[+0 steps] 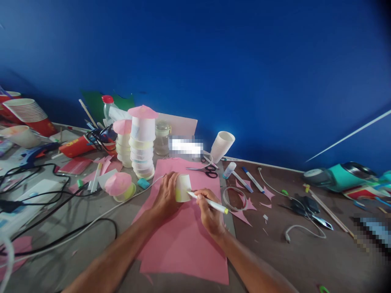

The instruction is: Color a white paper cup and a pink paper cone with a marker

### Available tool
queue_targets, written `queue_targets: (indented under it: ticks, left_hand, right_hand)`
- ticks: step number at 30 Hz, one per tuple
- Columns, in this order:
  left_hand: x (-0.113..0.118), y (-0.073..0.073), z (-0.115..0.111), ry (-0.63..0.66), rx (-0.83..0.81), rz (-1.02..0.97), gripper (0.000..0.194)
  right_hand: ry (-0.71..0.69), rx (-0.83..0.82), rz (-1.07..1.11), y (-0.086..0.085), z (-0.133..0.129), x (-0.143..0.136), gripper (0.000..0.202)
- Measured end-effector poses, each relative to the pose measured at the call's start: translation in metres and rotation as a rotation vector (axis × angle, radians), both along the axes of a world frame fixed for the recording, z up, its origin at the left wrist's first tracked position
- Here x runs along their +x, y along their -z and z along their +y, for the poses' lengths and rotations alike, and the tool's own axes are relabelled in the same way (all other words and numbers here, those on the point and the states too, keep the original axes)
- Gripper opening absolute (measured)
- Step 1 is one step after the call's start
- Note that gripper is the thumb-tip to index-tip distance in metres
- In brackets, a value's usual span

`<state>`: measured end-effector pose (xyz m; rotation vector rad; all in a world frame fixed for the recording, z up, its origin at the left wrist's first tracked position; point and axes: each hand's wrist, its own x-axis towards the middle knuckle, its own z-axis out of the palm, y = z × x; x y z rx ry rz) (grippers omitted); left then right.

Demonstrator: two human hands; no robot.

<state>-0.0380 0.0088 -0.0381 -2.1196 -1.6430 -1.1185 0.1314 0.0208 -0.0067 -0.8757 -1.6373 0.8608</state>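
Note:
My left hand (168, 191) is wrapped around a white paper cup (183, 185) that lies on its side on a sheet of pink paper (186, 244). Yellow colouring shows on the cup's lower left part. In my right hand (210, 213) is a white marker (210, 201) with a yellow end, its tip touching or very close to the cup's right side. Scissors (209, 172) rest at the top of the pink sheet. Left of my hands stands a small cup with a pink paper top (119, 185).
Behind on the left rise two stacked-cup towers (143, 142) with pink roofs. A stack of white cups (222, 145) leans near the blue wall. Markers (253, 180), a glue bottle (229, 170) and pink scraps lie right. Black cables (42, 195) cross the left side.

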Motion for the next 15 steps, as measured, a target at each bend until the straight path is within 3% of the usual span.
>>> queue_targets:
  ticks: [7,12,15]
  left_hand:
    - [0.000,0.000,-0.001,-0.001,0.022,-0.005,0.070]
    - [-0.001,0.002,-0.002,0.021,-0.013,-0.026,0.082]
    - [-0.002,0.002,-0.004,0.011,-0.039,-0.039,0.086]
  right_hand:
    - [-0.068,-0.074,0.028,-0.002,-0.004,0.001,0.025]
    - [0.114,-0.142,0.178,0.008,0.000,-0.001,0.032]
    - [0.101,-0.155,0.187,0.012,0.004,-0.003,0.039]
